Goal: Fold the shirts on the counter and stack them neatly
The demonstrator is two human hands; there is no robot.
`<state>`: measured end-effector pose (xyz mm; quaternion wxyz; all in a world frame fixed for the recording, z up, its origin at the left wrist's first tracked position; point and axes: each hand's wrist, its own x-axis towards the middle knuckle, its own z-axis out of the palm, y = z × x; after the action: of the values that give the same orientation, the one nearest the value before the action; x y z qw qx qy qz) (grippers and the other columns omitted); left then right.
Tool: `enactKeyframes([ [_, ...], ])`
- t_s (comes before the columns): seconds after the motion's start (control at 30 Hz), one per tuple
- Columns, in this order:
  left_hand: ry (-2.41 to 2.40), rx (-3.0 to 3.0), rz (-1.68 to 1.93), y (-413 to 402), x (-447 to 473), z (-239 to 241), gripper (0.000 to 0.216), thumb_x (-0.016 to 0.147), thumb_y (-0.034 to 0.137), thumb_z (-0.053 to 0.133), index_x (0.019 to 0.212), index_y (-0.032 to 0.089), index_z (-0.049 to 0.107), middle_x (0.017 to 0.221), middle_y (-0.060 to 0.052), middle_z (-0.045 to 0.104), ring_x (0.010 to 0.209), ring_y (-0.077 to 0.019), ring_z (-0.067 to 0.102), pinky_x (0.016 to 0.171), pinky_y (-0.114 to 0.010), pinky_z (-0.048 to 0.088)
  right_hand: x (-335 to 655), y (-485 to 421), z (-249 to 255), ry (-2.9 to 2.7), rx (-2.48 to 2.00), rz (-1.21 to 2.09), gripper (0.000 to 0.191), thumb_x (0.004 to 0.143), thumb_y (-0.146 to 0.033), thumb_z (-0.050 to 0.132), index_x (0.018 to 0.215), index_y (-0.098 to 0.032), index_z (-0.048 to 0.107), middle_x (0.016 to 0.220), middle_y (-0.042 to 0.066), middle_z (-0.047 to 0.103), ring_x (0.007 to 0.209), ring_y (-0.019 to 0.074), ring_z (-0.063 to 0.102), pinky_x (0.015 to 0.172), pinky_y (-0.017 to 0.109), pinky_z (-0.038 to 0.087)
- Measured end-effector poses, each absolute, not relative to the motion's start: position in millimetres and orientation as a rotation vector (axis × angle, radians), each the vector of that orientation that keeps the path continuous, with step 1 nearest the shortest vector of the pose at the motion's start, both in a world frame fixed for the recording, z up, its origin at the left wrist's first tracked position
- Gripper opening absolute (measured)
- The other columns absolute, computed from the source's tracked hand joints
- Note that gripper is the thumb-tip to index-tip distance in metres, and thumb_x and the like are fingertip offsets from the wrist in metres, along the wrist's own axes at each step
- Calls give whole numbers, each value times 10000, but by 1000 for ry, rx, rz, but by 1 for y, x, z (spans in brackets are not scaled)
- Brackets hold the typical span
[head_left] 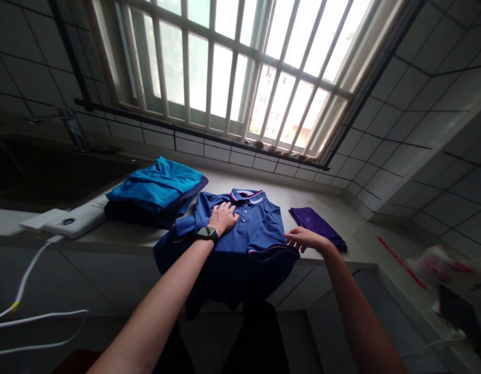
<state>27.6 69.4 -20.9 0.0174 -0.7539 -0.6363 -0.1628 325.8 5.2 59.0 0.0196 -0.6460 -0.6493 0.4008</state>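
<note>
A blue polo shirt [259, 221] lies front up on the counter, its collar toward the window and its lower part hanging over the front edge. My left hand [224, 217], with a dark watch on the wrist, rests flat on the shirt's chest beside the buttons, fingers outstretched. At the shirt's right sleeve end, my right hand [301, 239] has its fingertips against the striped cuff. Its fingers are slightly bent, and whether they pinch the cloth is hard to make out. Just beyond that hand lies a folded purple cloth [318, 226].
Left of the shirt sits a stack of folded clothes [157, 182], bright blue on top of dark. A white device [75, 221] with a cable lies at the counter's edge. A dark sink [14, 171] is at far left. Rightward are a red strip [402, 262] and a plastic bag [437, 267].
</note>
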Motion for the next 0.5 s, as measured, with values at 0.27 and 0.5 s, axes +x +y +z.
enactKeyframes([
  [0.27, -1988, -2341, -483, 69, 28, -20, 489, 985, 317, 406, 1392, 176, 637, 1558, -156, 541, 1456, -296, 467, 1175, -470, 375, 308, 10, 59, -2081, -2206, 913, 545, 1005, -640, 503, 889, -136, 674, 822, 131, 776, 655, 192, 740, 571, 237, 515],
  [0.5, -1969, -2331, -494, 69, 28, -21, 492, 975, 311, 409, 1395, 199, 641, 1548, -144, 555, 1450, -290, 478, 1169, -467, 382, 296, 37, 23, -2245, -2185, 233, 254, 1014, -348, 548, 1142, -221, 727, 1232, 127, 748, 1190, 284, 694, 957, 318, 524],
])
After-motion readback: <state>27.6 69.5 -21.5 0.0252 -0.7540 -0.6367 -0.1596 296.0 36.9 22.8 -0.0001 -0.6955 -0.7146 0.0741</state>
